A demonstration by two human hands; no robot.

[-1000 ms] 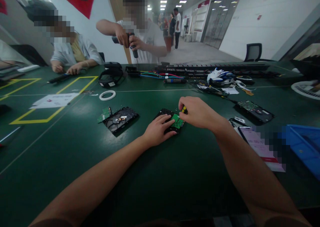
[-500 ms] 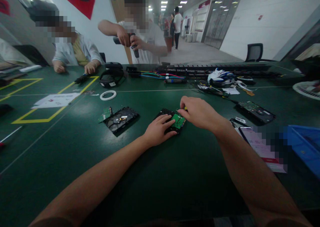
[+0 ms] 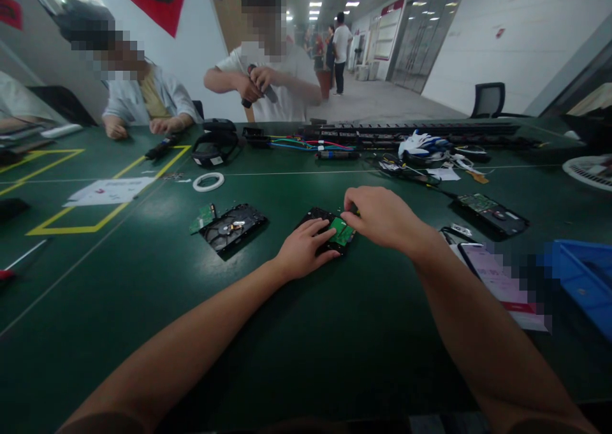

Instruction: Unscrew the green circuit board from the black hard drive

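Note:
A hard drive (image 3: 343,232) with a green circuit board lies on the table in front of me. My left hand (image 3: 306,248) rests across its left and near side, fingers spread over the board and thumb along the near edge. My right hand (image 3: 370,212) is closed in a pinch at the drive's far right corner. It holds a small tool with a yellow handle (image 3: 357,211); most of this is hidden by the fingers. To the left lies another hard drive (image 3: 234,229), with a loose green circuit board (image 3: 203,220) against its left edge.
A third drive (image 3: 492,215), a phone (image 3: 488,262) and a blue bin (image 3: 581,268) are on the right. Gloves (image 3: 421,146), cables and a tape ring (image 3: 208,181) lie farther back. A screwdriver (image 3: 26,255) is at far left. Two people sit or stand across the table (image 3: 287,357).
My hands and the drive stay almost in place; the view shifts slightly. The co-worker opposite has lowered and turned the dark tool in their hands.

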